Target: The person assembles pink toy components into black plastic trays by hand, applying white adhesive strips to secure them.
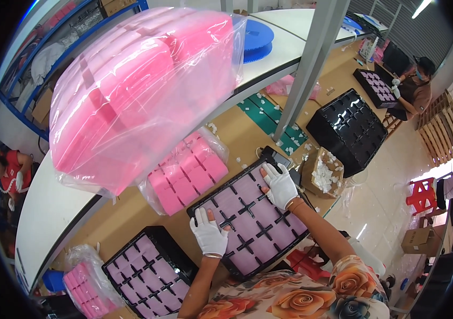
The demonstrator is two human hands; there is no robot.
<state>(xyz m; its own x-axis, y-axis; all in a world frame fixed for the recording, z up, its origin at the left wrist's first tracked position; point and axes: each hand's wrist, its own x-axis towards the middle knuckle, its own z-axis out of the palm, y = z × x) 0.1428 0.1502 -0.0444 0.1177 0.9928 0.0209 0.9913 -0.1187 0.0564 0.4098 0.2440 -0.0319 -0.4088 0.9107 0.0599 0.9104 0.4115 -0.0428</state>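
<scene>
The tray [264, 230], filled with purple foam [246, 227], sits on the table [130, 220] right before the person. The gloved left hand [209, 235] rests palm-down over its left edge, gripping nothing; the right hand [280, 187] lies spread at the far right edge, equally unclenched. 1 similar tray [170, 250] stands left, pink foam [186, 175] beyond.

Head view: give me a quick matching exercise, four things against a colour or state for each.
1. Large foam stack
2. Round reel
3. Open carton
4. Tray at the left hand and right hand

A. Blue
B. Black, with lilac pads
C. Pink, in clear plastic
D. Holds white scraps

Pairs: 1-C, 2-A, 3-D, 4-B.
</scene>
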